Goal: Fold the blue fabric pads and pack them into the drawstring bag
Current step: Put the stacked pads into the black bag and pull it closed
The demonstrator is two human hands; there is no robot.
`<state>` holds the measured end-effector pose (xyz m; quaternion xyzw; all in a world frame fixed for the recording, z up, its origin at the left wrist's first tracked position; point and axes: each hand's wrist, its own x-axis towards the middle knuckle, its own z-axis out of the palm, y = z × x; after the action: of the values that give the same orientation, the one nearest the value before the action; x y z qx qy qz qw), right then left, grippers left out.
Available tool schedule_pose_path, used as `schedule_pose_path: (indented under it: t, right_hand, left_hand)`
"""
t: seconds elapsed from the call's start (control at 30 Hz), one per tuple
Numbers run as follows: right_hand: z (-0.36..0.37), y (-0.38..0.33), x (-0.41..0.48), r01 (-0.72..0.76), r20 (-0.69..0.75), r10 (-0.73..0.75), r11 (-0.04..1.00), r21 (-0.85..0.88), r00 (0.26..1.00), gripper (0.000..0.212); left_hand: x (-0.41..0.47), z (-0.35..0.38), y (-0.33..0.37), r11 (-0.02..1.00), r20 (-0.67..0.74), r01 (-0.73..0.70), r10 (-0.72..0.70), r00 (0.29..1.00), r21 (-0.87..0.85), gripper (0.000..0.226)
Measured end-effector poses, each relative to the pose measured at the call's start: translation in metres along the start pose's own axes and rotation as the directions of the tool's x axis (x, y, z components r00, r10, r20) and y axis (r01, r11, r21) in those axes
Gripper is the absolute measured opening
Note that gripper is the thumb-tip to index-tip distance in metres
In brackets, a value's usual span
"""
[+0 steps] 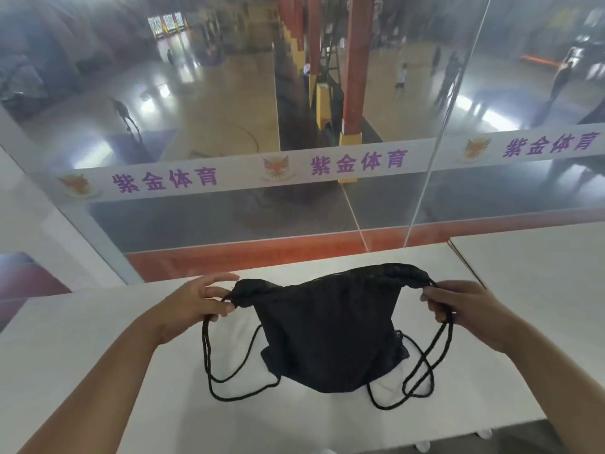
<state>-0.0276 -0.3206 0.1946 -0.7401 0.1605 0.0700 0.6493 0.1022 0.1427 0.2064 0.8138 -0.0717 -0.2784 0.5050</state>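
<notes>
Two bare forearms reach in from the near edge over the white table. Black cords loop loose on the tabletop at the near corners of the bag, one pair trailing on the left, another crossing over itself on the right. The bag, black and limp, lies in the middle of the table, its bottom toward the person and its gathered mouth on the far side. The left hand has its fingers curled, pinching the cord right at the left corner of the mouth, index finger stretched out above. The right hand is closed round the cords at the right corner, knuckles up. The mouth is puckered between the two hands, drawn mostly shut. No blue pads to be seen from here; whether any sit inside the bag I cannot tell. A second white table butts up on the right. Past the far edge, a glass wall with a white band of purple lettering, and beyond it a shiny sports court with red pillars
</notes>
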Motion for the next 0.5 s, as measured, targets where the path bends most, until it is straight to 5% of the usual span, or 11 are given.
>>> schedule_pose_path:
  t: [0.07,0.2,0.5]
  right_hand:
    - [0.003,-0.013,0.000,0.046,-0.004,-0.046,0.998,-0.043,0.999,0.065]
    - [0.016,-0.063,0.011,0.159,-0.072,-0.148,0.972,0.174,0.986,0.049]
    - [0.018,-0.140,0.035,0.397,-0.595,-0.042,0.782,0.480,0.802,0.027]
  left_hand:
    - [-0.001,-0.002,0.007,0.995,-0.072,0.010,-0.002,0.997,0.099,0.007]
    - [-0.003,-0.021,0.037,0.984,-0.103,-0.008,0.027,0.994,0.179,0.048]
    - [0.024,-0.059,0.101,0.913,-0.491,-0.305,0.141,0.860,-0.272,0.037]
